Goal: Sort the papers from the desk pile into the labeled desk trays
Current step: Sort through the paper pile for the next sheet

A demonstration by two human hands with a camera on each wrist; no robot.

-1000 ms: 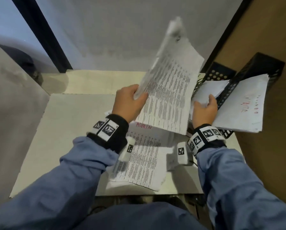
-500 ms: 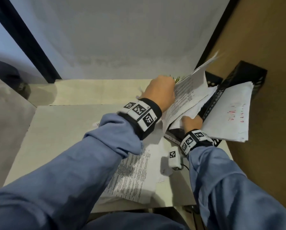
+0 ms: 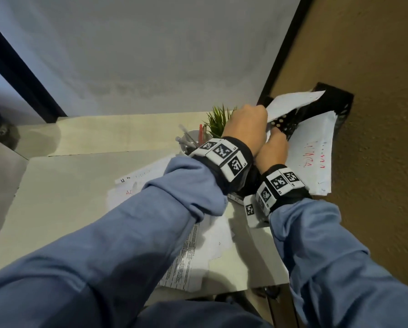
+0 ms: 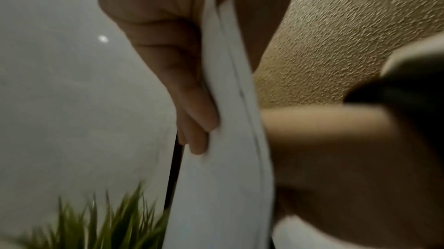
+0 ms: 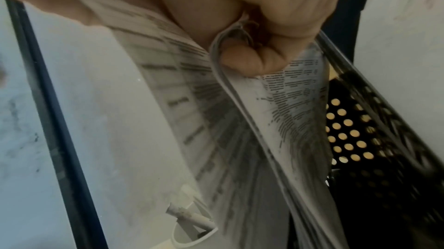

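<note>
My left hand [image 3: 250,121] reaches across to the black perforated desk trays [image 3: 329,100] at the right wall and pinches white sheets [image 3: 292,101] that stick up over the far tray. In the left wrist view its fingers [image 4: 192,116] lie flat against those sheets [image 4: 223,158]. My right hand [image 3: 275,144] sits just below, at the tray's front. It pinches the bent edge of printed sheets [image 5: 295,105] between thumb [image 5: 245,61] and fingers, beside the perforated tray wall [image 5: 348,135]. The nearer tray holds paper with red writing [image 3: 314,159]. The desk pile [image 3: 198,247] lies under my left forearm.
A white cup of pens [image 3: 190,144] and a small green plant [image 3: 218,120] stand just left of the trays. A brown textured wall [image 3: 375,162] borders the desk on the right, a grey wall behind. The desk edge [image 3: 257,285] is near my body.
My left hand carried the printed sheets from mid-air over the desk rightward into the far tray. The right hand stayed at that tray and both hands now meet there.
</note>
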